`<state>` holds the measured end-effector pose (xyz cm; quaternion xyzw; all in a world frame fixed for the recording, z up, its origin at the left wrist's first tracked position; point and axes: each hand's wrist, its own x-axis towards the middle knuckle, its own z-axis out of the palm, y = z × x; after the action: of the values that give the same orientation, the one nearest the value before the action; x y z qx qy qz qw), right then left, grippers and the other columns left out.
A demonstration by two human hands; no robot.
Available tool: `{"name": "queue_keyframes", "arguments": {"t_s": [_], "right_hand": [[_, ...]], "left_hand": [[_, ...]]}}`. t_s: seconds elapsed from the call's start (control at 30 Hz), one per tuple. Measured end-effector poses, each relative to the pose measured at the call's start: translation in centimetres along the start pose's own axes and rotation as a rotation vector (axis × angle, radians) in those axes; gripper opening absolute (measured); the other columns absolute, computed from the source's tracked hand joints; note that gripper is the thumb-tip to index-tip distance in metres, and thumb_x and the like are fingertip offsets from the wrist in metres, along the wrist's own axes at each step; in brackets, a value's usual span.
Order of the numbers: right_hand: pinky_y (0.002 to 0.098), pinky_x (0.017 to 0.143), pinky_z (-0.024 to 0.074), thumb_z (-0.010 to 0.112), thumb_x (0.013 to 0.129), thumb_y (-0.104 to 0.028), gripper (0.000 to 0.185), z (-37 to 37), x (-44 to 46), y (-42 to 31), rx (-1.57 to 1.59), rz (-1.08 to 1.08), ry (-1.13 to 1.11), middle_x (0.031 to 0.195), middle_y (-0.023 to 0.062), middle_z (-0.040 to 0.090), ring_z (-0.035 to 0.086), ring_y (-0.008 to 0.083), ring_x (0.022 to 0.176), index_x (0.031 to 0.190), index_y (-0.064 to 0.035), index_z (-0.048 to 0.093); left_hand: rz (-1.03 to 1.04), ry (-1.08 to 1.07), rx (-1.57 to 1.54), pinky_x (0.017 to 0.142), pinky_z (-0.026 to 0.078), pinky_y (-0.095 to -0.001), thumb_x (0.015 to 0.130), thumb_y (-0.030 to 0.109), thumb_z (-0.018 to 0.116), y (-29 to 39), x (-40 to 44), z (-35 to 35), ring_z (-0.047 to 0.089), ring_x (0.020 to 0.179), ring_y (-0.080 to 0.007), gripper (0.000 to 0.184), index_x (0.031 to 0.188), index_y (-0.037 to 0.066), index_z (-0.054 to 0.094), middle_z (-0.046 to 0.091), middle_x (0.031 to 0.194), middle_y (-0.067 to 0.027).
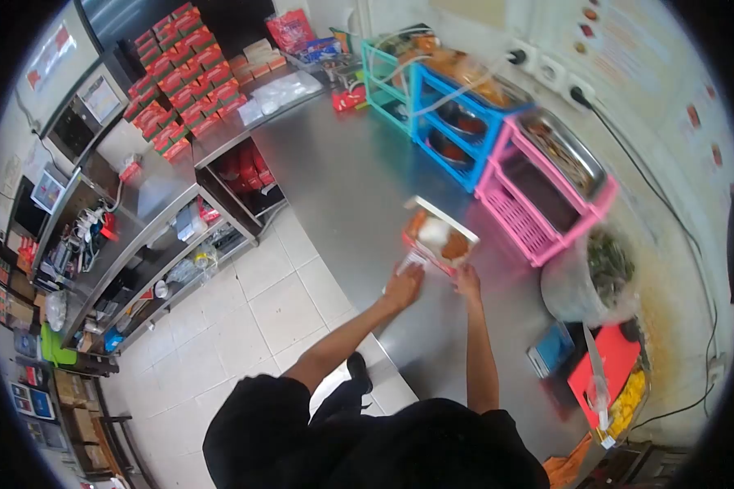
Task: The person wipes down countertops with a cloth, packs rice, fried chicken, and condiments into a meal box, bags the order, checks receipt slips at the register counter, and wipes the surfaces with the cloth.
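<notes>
An opened food box [439, 236] with white rice and reddish-brown food in it is over the steel counter [334, 196], its lid raised on the far side. My right hand [467, 281] is closed on the box's near right edge. My left hand [404, 285] is at the box's near left corner, closed round a small white item [412, 260] that looks like a tissue or packet. The fingertips of both hands are small and partly blurred.
Green, blue [457, 122] and pink racks [538, 191] with trays of food line the wall. To the right are a bag-lined pot [591, 277], a blue box [551, 350], a red board [603, 371] and a knife [595, 359]. Stacked red boxes [187, 73] stand at the back left.
</notes>
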<state>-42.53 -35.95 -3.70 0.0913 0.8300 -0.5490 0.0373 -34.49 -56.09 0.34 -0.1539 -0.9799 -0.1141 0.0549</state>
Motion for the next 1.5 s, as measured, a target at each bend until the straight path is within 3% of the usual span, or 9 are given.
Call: {"name": "queue_keyframes", "arguments": {"t_s": [0.37, 0.73, 0.87, 1.03, 1.13, 1.27, 1.3, 1.4, 1.5], "right_hand": [[0.0405, 0.054, 0.0404, 0.052, 0.078, -0.022, 0.03, 9.1, 1.0, -11.7, -0.418, -0.127, 0.553, 0.063, 0.0218, 0.056, 0.056, 0.0312, 0.056, 0.07, 0.0059, 0.058], [0.0429, 0.059, 0.0435, 0.05, 0.079, -0.023, 0.026, 30.7, 19.4, -25.1, -0.358, 0.137, 0.634, 0.073, 0.0228, 0.059, 0.058, 0.0374, 0.068, 0.079, 0.0012, 0.06], [0.0428, 0.058, 0.045, 0.048, 0.082, -0.022, 0.024, 36.2, 24.0, -28.6, -0.359, 0.11, 0.683, 0.075, 0.0222, 0.06, 0.058, 0.038, 0.065, 0.086, -0.0006, 0.06], [0.0322, 0.051, 0.045, 0.049, 0.086, -0.028, 0.028, 37.8, 25.2, -27.6, -0.373, 0.16, 0.794, 0.071, 0.0135, 0.063, 0.061, 0.0202, 0.059, 0.09, -0.0015, 0.059], [0.0262, 0.044, 0.0403, 0.047, 0.089, -0.031, 0.031, 37.2, 24.1, -31.1, -0.132, 0.219, 0.915, 0.06, 0.0057, 0.059, 0.052, 0.0105, 0.05, 0.082, -0.0025, 0.056], [0.0228, 0.04, 0.0326, 0.046, 0.09, -0.03, 0.033, 38.5, 23.9, -37.3, -0.299, 0.278, 1.029, 0.052, 0.0014, 0.048, 0.042, 0.007, 0.045, 0.068, -0.0056, 0.048], [0.0221, 0.04, 0.0322, 0.046, 0.09, -0.03, 0.033, 39.7, 24.2, -38.6, -0.238, 0.268, 1.016, 0.052, 0.001, 0.047, 0.041, 0.0066, 0.045, 0.068, -0.0059, 0.048], [0.0188, 0.039, 0.0289, 0.044, 0.091, -0.029, 0.032, 44.1, 25.7, -42.5, -0.048, 0.277, 0.994, 0.052, -0.0008, 0.046, 0.038, 0.0043, 0.043, 0.069, -0.0073, 0.049], [0.0168, 0.039, 0.026, 0.045, 0.091, -0.027, 0.029, 48.0, 26.2, -43.8, 0.09, 0.305, 0.97, 0.051, -0.001, 0.046, 0.036, 0.0025, 0.043, 0.072, -0.0052, 0.05]], "left_hand": [[0.116, -0.098, -0.001, 0.102, 0.015, -0.0527, 0.081, 0.015, 0.045, -16.3, 5.8, -3.1, 0.029, 0.125, -0.0205, 0.047, 0.126, 0.006, 0.038, 0.032, 0.135, -0.0068], [0.337, -0.137, 0.091, 0.101, 0.019, -0.0516, 0.079, 0.02, 0.049, -43.1, 23.7, -8.6, 0.031, 0.122, -0.0217, 0.045, 0.124, 0.013, 0.042, 0.038, 0.127, -0.0051], [0.408, 0.001, 0.009, 0.093, 0.031, -0.0515, 0.077, 0.022, 0.052, -48.2, 26.3, -9.0, 0.038, 0.114, -0.0217, 0.04, 0.116, 0.013, 0.049, 0.044, 0.117, -0.0063], [0.267, -0.04, -0.476, 0.085, 0.036, -0.0454, 0.076, 0.02, 0.055, -55.2, 31.3, -13.3, 0.049, 0.098, -0.0282, 0.027, 0.099, 0.007, 0.054, 0.054, 0.098, -0.0118], [0.108, 0.24, -0.539, 0.077, 0.036, -0.0433, 0.075, 0.012, 0.055, -62.8, 37.2, -15.4, 0.051, 0.083, -0.0307, 0.014, 0.087, 0.005, 0.053, 0.056, 0.087, -0.0122], [0.148, 0.573, -0.522, 0.059, 0.038, -0.04, 0.08, 0.01, 0.051, -69.5, 50.7, -18.5, 0.049, 0.066, -0.0339, 0.014, 0.068, 0.002, 0.05, 0.051, 0.068, -0.0171], [0.083, 0.363, -0.594, 0.057, 0.037, -0.0418, 0.081, 0.013, 0.051, -69.6, 54.4, -20.0, 0.05, 0.064, -0.0347, 0.019, 0.066, 0.001, 0.049, 0.05, 0.066, -0.0184], [0.213, 0.372, -0.448, 0.06, 0.044, -0.0418, 0.079, 0.014, 0.052, -71.3, 66.1, -14.4, 0.055, 0.066, -0.0352, 0.014, 0.072, 0.002, 0.056, 0.056, 0.067, -0.017], [0.073, -0.039, -0.159, 0.072, 0.047, -0.0419, 0.074, 0.012, 0.052, -70.5, 70.9, -12.8, 0.059, 0.08, -0.0339, 0.016, 0.084, 0.002, 0.061, 0.06, 0.079, -0.0186]]}}
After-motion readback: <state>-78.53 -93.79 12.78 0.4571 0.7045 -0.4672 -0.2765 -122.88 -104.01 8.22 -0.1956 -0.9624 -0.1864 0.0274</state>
